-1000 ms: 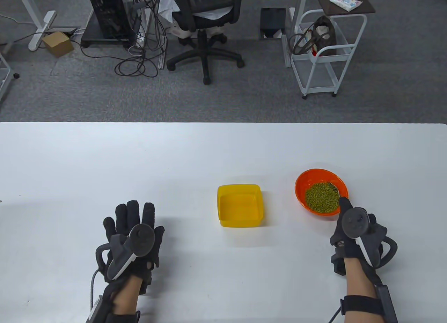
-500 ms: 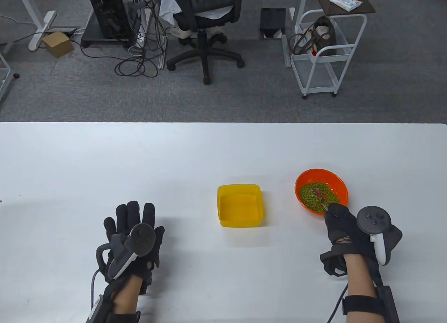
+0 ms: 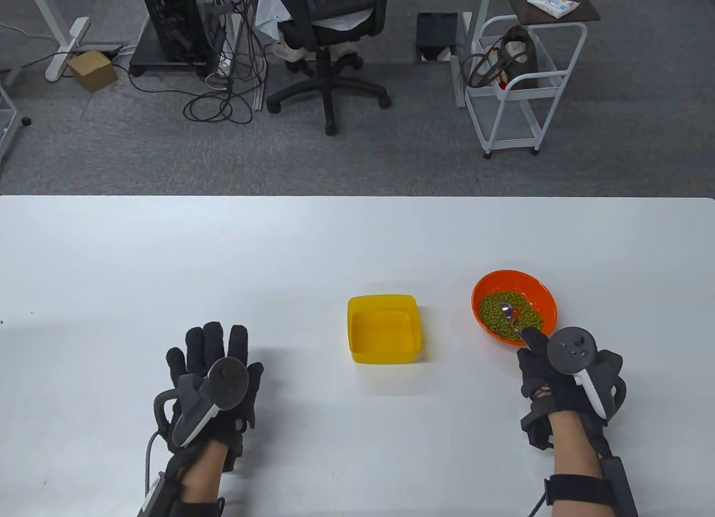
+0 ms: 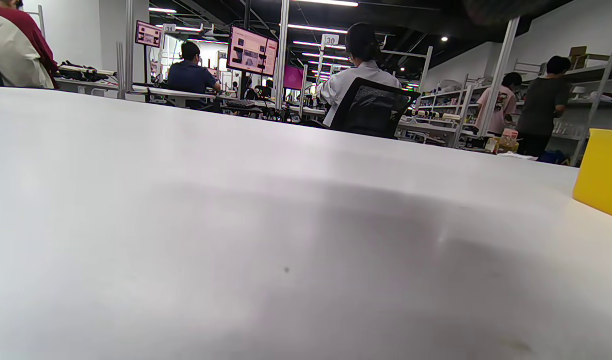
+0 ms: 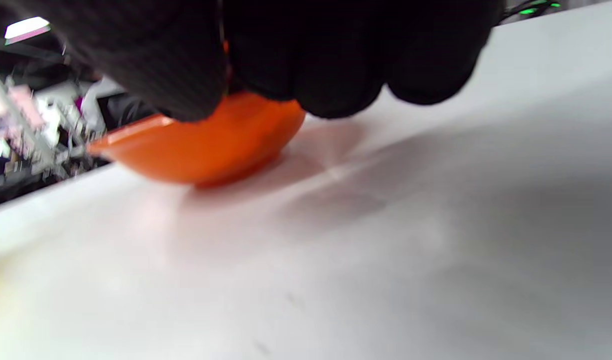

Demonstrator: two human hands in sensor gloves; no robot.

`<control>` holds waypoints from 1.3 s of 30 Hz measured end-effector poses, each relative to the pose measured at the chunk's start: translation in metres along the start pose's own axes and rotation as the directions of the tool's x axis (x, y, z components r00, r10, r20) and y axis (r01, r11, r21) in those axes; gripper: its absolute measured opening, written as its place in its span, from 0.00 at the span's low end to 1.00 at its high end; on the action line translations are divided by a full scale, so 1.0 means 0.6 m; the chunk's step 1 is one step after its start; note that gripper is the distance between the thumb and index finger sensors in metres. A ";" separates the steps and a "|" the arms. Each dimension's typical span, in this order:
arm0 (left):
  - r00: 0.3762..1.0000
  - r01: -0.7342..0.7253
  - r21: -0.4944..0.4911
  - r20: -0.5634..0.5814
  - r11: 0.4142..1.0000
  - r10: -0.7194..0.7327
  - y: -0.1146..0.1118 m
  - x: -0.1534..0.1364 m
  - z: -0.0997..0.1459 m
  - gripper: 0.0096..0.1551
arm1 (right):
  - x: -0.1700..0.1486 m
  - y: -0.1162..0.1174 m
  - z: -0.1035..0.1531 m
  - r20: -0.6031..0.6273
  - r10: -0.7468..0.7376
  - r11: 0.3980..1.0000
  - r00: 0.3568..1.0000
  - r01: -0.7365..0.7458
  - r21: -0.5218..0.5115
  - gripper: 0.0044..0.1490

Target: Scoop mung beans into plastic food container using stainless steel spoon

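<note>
An orange bowl (image 3: 539,290) of green mung beans (image 3: 494,313) sits at the table's right. My right hand (image 3: 550,366) grips the handle of a stainless steel spoon (image 3: 509,311) at the bowl's near rim; the spoon's bowl lies in the beans. A yellow plastic container (image 3: 384,328), with nothing in it, stands to the left of the bowl; its corner shows in the left wrist view (image 4: 603,172). My left hand (image 3: 215,366) rests flat on the table, fingers spread, holding nothing. In the right wrist view my curled fingers (image 5: 296,55) hang over the bowl's outer wall (image 5: 206,150).
The white table (image 3: 167,248) stretches wide behind and between the hands. Beyond its far edge are an office chair (image 3: 327,31), a white wire cart (image 3: 516,81) and cables on the floor.
My right hand swung right, then back toward the bowl's near rim, turning the spoon in the beans, which shifted to the bowl's left. The left hand has not moved.
</note>
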State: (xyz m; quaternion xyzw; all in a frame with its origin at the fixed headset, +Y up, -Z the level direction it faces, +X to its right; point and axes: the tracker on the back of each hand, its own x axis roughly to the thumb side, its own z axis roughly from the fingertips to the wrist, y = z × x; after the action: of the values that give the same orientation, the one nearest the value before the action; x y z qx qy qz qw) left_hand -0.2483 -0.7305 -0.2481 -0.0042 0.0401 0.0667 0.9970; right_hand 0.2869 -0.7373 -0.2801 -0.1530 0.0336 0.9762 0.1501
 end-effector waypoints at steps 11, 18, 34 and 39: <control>1.000 -0.001 -0.006 0.002 1.000 0.001 -0.001 0.000 0.000 0.43 | 0.013 0.008 0.001 0.059 0.044 0.999 0.997 -0.043 -0.009 0.29; 1.000 -0.004 -0.009 -0.002 1.000 0.004 -0.001 -0.001 -0.001 0.43 | -0.019 0.007 -0.001 0.033 -0.150 0.989 0.988 0.150 0.011 0.29; 1.000 0.003 -0.022 -0.002 1.000 -0.003 -0.003 -0.001 -0.001 0.43 | -0.010 0.004 0.006 0.076 -0.114 0.987 0.991 0.122 -0.109 0.29; 1.000 0.004 -0.025 -0.003 1.000 -0.005 -0.003 -0.001 -0.001 0.43 | 0.014 0.000 0.013 0.147 -0.065 0.986 0.987 0.087 -0.146 0.29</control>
State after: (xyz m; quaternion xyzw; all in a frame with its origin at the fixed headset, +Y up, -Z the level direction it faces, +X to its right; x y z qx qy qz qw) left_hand -0.2485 -0.7325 -0.2489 -0.0169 0.0406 0.0650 0.9969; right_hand 0.2769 -0.7340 -0.2751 -0.0953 -0.0573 0.9779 0.1772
